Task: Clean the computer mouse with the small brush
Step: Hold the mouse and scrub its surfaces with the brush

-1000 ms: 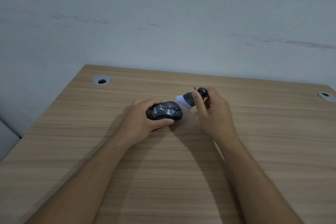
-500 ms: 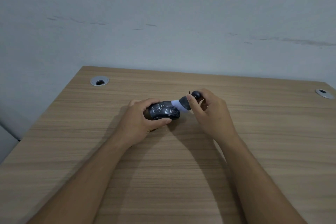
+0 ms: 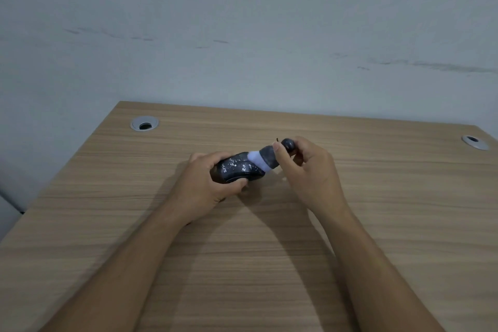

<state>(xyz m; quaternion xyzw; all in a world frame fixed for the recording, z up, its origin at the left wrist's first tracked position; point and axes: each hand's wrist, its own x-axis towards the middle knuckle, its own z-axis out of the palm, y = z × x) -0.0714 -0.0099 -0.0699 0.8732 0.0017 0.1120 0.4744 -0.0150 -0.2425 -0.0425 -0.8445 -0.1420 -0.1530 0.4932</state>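
A black computer mouse [image 3: 235, 168] speckled with white bits rests on the wooden desk [image 3: 269, 264] near its middle. My left hand [image 3: 207, 186] wraps around the mouse's left end, thumb along its near side. My right hand [image 3: 310, 170] grips a small dark brush [image 3: 269, 157] with pale bristles [image 3: 257, 160]. The bristles press on the right, front part of the mouse's top. The brush's round dark end sticks out above my right fingers.
Two metal cable grommets sit in the desk, one at the back left [image 3: 144, 123] and one at the back right [image 3: 474, 141]. A grey wall [image 3: 242, 35] rises right behind the desk's far edge. The desk's left edge drops off diagonally.
My right hand has brought the brush leftward from beside the mouse onto its top, so the bristles now overlap the mouse. My left hand keeps the same hold.
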